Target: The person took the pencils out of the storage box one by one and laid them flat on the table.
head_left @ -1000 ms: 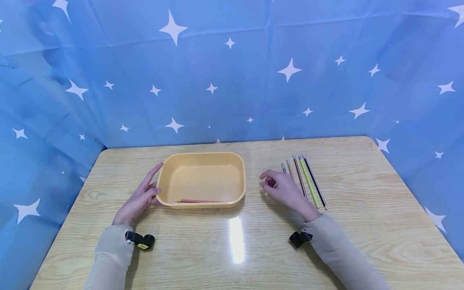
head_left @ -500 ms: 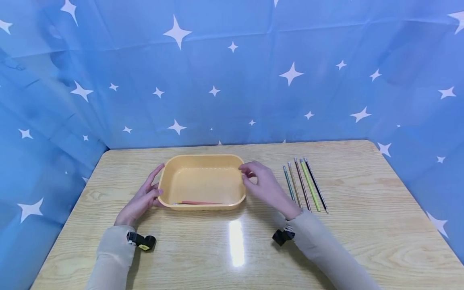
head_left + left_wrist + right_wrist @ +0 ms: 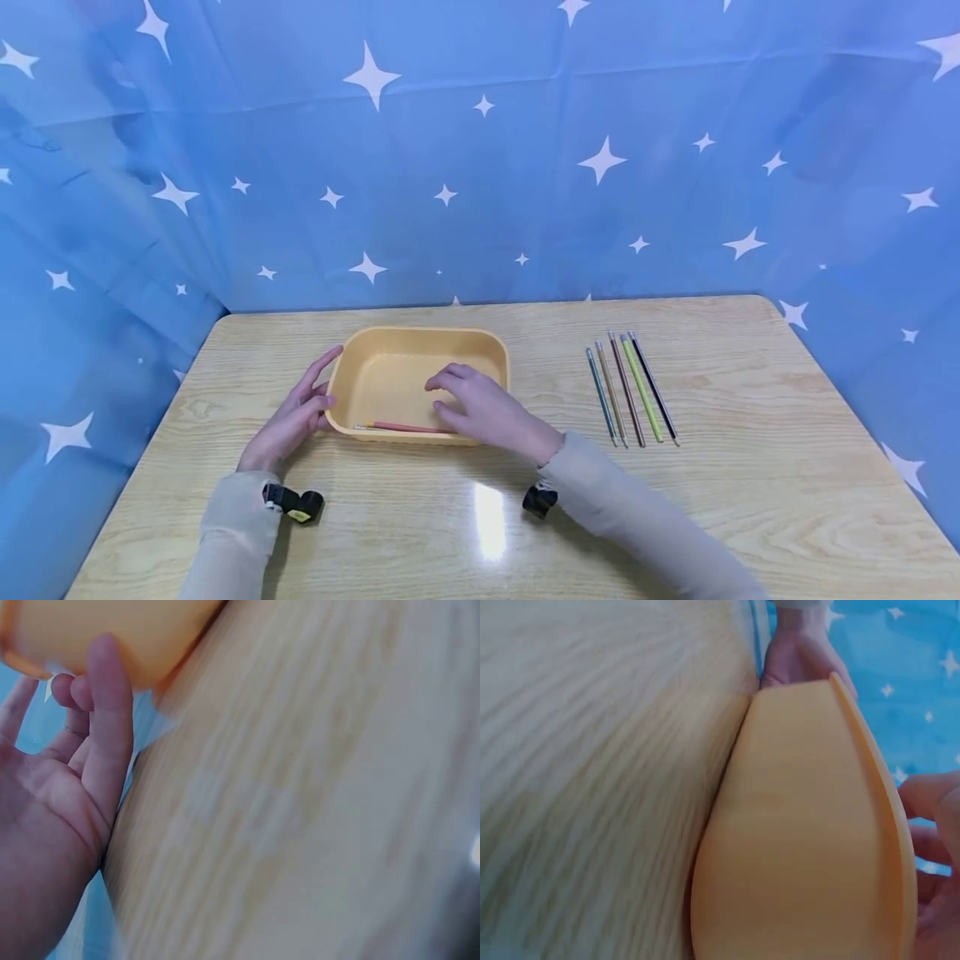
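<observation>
A: Latest change?
B: Right hand (image 3: 491, 410): moved from the right rim to over the interior of the orange tray (image 3: 397, 375); thumb apart from fingers, no item seen in grasp. Work, by judgement, now centres on the tray.
A: Left hand (image 3: 281, 421)?
B: Grasping the tray's left end.
A: Counts?
B: Tray, one, on table (image 3: 750, 500), left of centre. Loose pencils (image 3: 627, 390), five, right of it: teal, tan, brown, lime, black. Red pencil (image 3: 408, 428), one, inside tray; a second alongside, cannot tell.

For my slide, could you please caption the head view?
Right hand over, left hand touching, an orange rectangular plastic tray beside variously coloured pencils.
</observation>
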Demonstrator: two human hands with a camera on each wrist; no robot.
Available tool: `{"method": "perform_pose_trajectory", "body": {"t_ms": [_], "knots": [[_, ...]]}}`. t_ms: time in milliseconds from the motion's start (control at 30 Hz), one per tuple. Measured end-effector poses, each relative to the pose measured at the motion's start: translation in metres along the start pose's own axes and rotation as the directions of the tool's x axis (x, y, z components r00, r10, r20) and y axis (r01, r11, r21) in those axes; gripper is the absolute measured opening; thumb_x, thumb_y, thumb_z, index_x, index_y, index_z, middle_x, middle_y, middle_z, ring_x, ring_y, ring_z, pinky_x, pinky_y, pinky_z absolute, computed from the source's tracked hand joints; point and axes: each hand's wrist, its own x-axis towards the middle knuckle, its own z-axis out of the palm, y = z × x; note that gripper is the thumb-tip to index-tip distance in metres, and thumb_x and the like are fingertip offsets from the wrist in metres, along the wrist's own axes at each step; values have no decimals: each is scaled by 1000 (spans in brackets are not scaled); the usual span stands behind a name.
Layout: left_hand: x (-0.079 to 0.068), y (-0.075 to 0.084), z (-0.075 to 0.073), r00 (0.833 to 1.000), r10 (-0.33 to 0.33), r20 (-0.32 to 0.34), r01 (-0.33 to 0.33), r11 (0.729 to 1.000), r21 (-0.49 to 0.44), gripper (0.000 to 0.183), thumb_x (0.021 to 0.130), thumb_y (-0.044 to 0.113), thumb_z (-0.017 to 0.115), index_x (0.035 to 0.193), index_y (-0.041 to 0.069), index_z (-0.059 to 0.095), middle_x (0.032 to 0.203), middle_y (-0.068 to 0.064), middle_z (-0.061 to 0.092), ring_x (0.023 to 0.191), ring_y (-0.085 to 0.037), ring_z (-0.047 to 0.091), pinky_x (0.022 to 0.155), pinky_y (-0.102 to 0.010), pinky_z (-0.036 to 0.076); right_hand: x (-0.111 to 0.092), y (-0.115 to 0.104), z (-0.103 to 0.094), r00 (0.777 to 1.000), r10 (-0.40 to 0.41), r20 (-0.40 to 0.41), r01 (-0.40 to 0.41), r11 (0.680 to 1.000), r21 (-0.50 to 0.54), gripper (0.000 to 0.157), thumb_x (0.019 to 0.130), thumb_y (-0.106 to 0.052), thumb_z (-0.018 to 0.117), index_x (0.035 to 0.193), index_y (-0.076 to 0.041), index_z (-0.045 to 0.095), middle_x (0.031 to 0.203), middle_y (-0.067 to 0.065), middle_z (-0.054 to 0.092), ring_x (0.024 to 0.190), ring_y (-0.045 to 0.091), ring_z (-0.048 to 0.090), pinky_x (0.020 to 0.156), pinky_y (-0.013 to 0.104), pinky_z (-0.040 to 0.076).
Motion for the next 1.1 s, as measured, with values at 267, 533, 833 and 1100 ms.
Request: {"method": "perform_pose_trajectory", "body": {"t_ms": [267, 533, 833, 1100], "knots": [[2, -2, -3, 999, 46, 29, -45, 998, -32, 74, 95, 0, 48, 155, 30, 15, 150, -34, 19, 116, -24, 57, 84, -42, 54, 17, -4, 15, 979, 117, 164, -130, 989, 68, 21, 94, -18, 61, 108, -5, 68, 96, 0, 66, 86, 11, 62, 77, 25, 51], [0, -4, -4, 995, 85, 50, -81, 994, -79, 74, 95, -3, 46, 156, 25, 16, 136, -37, 40, 106, -31, 63, 80, -41, 56, 30, 8, 24, 916, 138, 376, -204, 969, 142, 18, 90, -14, 69, 107, -9, 71, 88, -4, 66, 80, 7, 58, 76, 23, 48], [-2, -7, -3, 996, 88, 4, -87, 990, -115, 56, 102, 6, 43, 152, 20, 22, 106, -13, 64, 91, -20, 66, 73, -30, 57, 34, 15, 28, 882, 54, 469, -204, 939, 275, 15, 92, -5, 61, 103, -8, 71, 88, -5, 64, 80, 5, 56, 75, 21, 47], [-2, -7, -4, 993, 116, 15, -113, 981, -156, 57, 100, -1, 44, 150, 20, 25, 116, -14, 61, 96, -20, 66, 74, -29, 56, 34, 15, 27, 878, 20, 479, -205, 918, 338, 11, 91, -5, 63, 93, -8, 74, 85, -6, 67, 78, 2, 58, 75, 19, 48]]}}
